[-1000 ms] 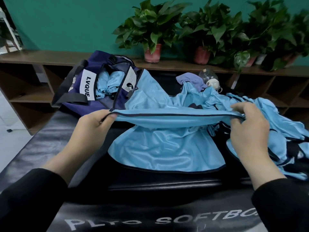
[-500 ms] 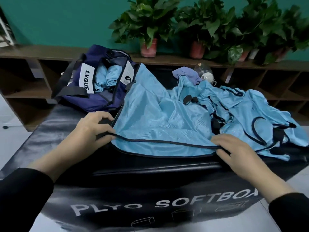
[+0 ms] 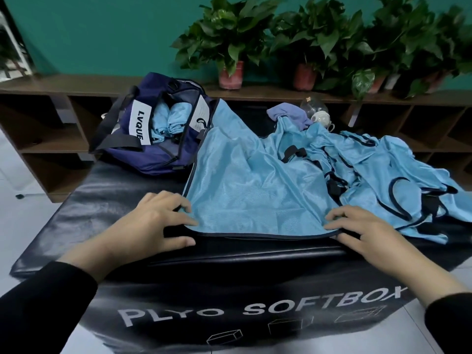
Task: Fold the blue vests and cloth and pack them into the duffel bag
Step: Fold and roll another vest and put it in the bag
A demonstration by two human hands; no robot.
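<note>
A vest lies spread at the middle of the soft box, its near hem along the box's near edge, with the left hand on its near-left corner and the right hand on its near-right corner. The duffel bag sits at the far-left corner with 2 rolled vests in it, the spread vest's far-left edge touching it. A heap of vests covers the right side; behind it, by the far edge, lie a cloth and a cup, and beyond the box a shelf carries potted plants.
</note>
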